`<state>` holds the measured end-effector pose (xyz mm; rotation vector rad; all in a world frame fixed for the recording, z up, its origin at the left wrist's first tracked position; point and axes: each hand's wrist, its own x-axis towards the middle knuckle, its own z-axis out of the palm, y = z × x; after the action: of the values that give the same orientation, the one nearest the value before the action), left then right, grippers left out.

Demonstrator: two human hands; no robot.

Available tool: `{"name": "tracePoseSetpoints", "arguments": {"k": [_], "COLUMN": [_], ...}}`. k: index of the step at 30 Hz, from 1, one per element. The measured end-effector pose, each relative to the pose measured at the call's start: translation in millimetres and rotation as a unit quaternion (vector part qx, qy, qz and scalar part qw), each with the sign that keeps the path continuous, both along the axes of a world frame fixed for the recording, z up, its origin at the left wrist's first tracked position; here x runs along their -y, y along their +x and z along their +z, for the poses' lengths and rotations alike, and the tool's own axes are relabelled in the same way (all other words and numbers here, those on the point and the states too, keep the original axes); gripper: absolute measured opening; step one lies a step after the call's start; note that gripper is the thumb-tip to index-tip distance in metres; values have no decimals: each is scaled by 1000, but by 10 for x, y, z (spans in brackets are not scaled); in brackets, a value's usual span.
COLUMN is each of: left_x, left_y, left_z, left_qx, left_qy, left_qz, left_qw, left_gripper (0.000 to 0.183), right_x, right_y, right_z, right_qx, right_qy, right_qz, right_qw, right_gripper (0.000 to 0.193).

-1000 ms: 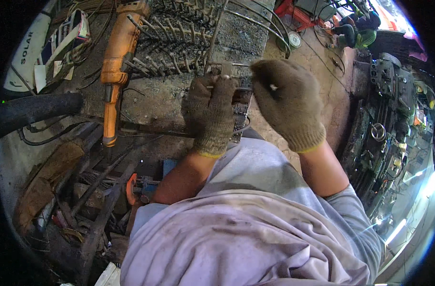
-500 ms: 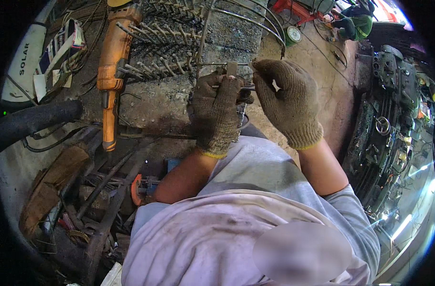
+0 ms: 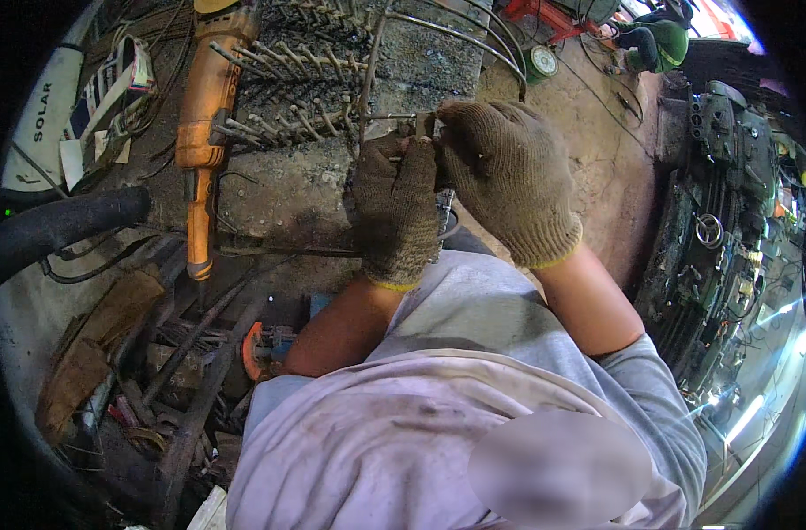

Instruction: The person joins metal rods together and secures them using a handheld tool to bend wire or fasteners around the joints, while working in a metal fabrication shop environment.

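Note:
Both my hands wear brown knitted work gloves and meet over the right edge of a dirty metal bench [image 3: 288, 190]. My left hand [image 3: 396, 208] is closed, its thumb pressed on a small flat metal piece [image 3: 422, 125] held upright. A thin metal rod [image 3: 392, 117] lies crosswise by this piece and reaches left from it. My right hand [image 3: 511, 177] is closed, fingertips pinched at the right side of the flat piece. Those fingertips hide the rod's right end and anything they grip. A bent metal bar [image 3: 368, 88] stands just left of the rod.
An orange power tool [image 3: 204, 132] lies at left beside rows of metal studs [image 3: 306, 124]. Curved rods [image 3: 460, 35] arch beyond my hands. A green round can [image 3: 542, 64] is on the floor. A person in green [image 3: 663, 44] crouches far right, near heavy machinery [image 3: 721, 194].
My right hand has moved left, its fingers closing at the flat metal piece and covering the rod's right end. My left hand stays nearly in place.

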<state>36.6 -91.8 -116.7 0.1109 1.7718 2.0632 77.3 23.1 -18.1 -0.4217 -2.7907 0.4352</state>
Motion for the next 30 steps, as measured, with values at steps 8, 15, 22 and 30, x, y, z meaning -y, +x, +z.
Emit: {"name": "tracePoseSetpoints", "arguments": {"k": [8, 15, 22, 30], "left_x": [-37, 4, -85, -133], "left_y": [-37, 47, 58, 49], "left_z": [322, 310, 260, 440], "left_qx": [61, 112, 54, 53], "left_qy": [55, 78, 8, -12], "left_qz": [-22, -78, -83, -63], "left_qw": [996, 988, 995, 997], "left_gripper": [22, 22, 24, 23], "right_x": [-22, -185, -239, -220], "right_y": [22, 218, 285, 224], "right_z": [-10, 181, -11, -48], "right_qx": [6, -21, -37, -44], "right_qy": [-10, -59, -82, -71], "right_qz": [37, -5, -32, -25], "right_qw": [999, 998, 995, 996], "right_gripper": [20, 18, 19, 18]}}
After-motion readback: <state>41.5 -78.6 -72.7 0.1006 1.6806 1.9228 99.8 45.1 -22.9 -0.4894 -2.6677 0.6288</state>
